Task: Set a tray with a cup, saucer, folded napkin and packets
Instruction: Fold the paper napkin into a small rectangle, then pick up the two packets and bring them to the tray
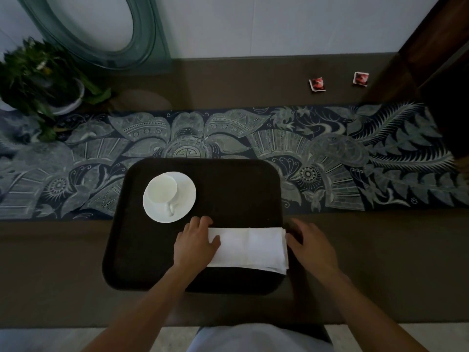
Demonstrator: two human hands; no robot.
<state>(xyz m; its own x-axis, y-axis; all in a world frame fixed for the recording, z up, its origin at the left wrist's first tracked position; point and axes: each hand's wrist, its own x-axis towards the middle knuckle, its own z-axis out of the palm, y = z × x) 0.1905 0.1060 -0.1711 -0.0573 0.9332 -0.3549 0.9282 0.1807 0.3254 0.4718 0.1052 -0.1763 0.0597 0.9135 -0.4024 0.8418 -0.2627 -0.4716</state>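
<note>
A dark rectangular tray [236,184] lies on the table in front of me. At its left, a white cup [162,190] stands on a white saucer [186,185], handle toward me. A white folded napkin [250,246] lies flat on the tray's near right part. My left hand [196,243] rests on the napkin's left end, fingers spread, thumb on top. My right hand [311,243] touches the napkin's right edge with open fingers. Two small red packets [317,85] [361,78] lie far back on the right of the table.
A patterned blue-grey runner [355,153] crosses the table under the tray's far side. A potted plant [43,80] stands at the back left beside a framed oval mirror [101,31]. Dark wooden furniture [436,54] rises at the back right.
</note>
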